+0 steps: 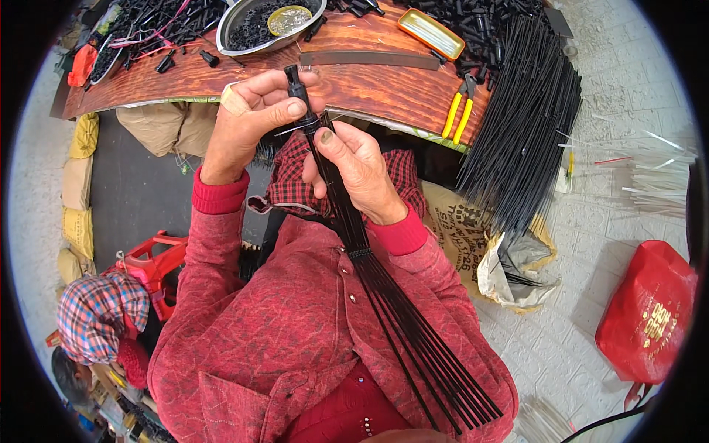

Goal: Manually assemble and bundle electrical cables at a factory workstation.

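Note:
In front of my chest, a bundle of thin black rods point(402, 325) that resembles umbrella ribs slants down to the right, its lower ends fanned out over my jacket. A black plastic hub point(297, 85) forms its upper end. My left hand point(247, 122) is closed on that hub between thumb and fingers; a pale wrap covers part of this hand near the thumb. Just below, my right hand point(362, 170) grips the top of the rods, thumb on the near side. Thin wire sticks out beside the hub, partly hidden by my fingers.
On the wooden table point(354, 85) ahead lie a flat metal strip point(369, 59), yellow-handled pliers point(459, 109), a yellow tin point(431, 34) and a metal bowl point(221, 40) of small black parts. Long black rods point(524, 125) overhang its right end. A red bag point(646, 314) stands right.

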`<move>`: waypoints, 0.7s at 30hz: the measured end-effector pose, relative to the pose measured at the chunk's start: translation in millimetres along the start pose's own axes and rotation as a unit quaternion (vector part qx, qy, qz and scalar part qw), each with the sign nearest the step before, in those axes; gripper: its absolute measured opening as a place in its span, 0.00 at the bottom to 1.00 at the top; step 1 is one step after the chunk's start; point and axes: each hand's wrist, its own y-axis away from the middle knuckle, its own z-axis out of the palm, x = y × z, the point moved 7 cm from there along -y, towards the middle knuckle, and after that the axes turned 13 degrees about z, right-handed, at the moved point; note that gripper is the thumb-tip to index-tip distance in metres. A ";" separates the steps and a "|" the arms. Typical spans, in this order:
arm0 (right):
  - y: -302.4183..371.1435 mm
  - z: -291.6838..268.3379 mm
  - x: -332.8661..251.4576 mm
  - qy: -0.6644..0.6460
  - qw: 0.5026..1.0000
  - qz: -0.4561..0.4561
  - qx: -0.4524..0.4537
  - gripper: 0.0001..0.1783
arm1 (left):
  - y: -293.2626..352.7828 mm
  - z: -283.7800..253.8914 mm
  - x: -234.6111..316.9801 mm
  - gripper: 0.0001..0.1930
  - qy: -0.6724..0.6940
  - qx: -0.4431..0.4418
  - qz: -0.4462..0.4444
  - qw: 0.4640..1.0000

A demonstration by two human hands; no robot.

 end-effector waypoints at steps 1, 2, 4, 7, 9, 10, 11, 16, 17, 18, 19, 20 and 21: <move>0.1 -0.7 0.4 0.000 1.000 0.000 0.000 0.21 | 0.1 0.0 -0.7 0.25 0.004 0.003 -0.001 1.000; 0.4 -0.8 0.7 0.003 1.000 0.000 -0.003 0.21 | 0.6 0.8 0.0 0.25 0.004 0.003 -0.001 1.000; 0.4 -0.5 0.8 0.006 1.000 0.000 -0.006 0.22 | 2.1 1.7 4.3 0.25 -0.004 0.008 0.006 1.000; 1.0 2.6 -0.9 0.008 1.000 -0.007 -0.016 0.22 | 3.3 0.4 6.3 0.25 -0.013 0.010 0.012 1.000; 2.4 3.7 -0.6 0.003 1.000 -0.004 -0.022 0.22 | 2.8 -1.7 6.1 0.26 -0.006 -0.003 0.021 1.000; 3.3 4.3 -1.5 0.003 1.000 -0.004 -0.022 0.22 | 2.6 -1.2 6.2 0.26 0.001 -0.015 0.031 0.999; 4.3 4.9 -2.9 0.003 1.000 -0.004 -0.023 0.22 | 2.3 -1.8 4.8 0.26 0.001 -0.014 0.031 0.999; 6.4 3.3 -3.8 -0.001 1.000 -0.009 -0.018 0.21 | 3.6 1.9 -11.8 0.25 0.102 -0.019 0.020 0.994; 7.1 3.1 -4.5 0.000 1.000 -0.008 -0.010 0.21 | 4.8 4.9 -14.0 0.25 0.103 -0.020 0.019 0.994; 7.6 2.6 -4.7 0.001 1.000 -0.008 -0.003 0.20 | 5.9 7.3 -15.0 0.24 0.099 0.002 0.027 0.995; 7.0 0.8 -3.7 0.001 1.000 -0.007 -0.002 0.20 | 6.1 8.5 -15.2 0.24 0.095 0.023 0.035 0.995; 5.6 -2.9 -2.1 -0.009 1.000 -0.009 -0.001 0.20 | 5.7 10.5 -15.6 0.24 0.096 0.024 0.035 0.994; 4.5 -6.0 -0.4 -0.019 1.000 -0.010 0.000 0.20 | 5.5 11.8 -15.3 0.24 0.086 0.025 0.037 0.995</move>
